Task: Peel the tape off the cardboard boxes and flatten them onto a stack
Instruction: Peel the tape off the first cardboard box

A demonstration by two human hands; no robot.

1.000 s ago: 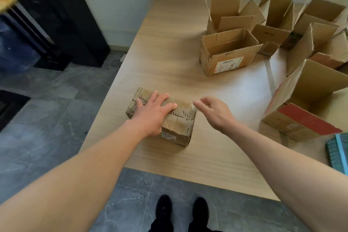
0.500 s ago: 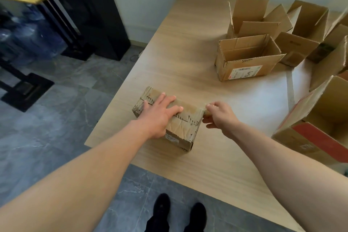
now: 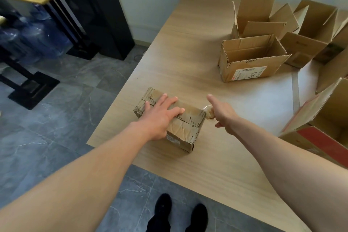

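Right hand [image 3: 224, 114] went from reaching to pinching the tape [image 3: 207, 110] end, now lifted off the box [image 3: 186, 128]. Left hand [image 3: 160, 117] flat, pinning it. Peel started.

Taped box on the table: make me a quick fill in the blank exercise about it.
The left hand presses flat on the ____ of the taped box.
The right hand pinches a strip of ____ at that box's right end.
The open box with the white label stands on the ____.
Missing: top; tape; table.
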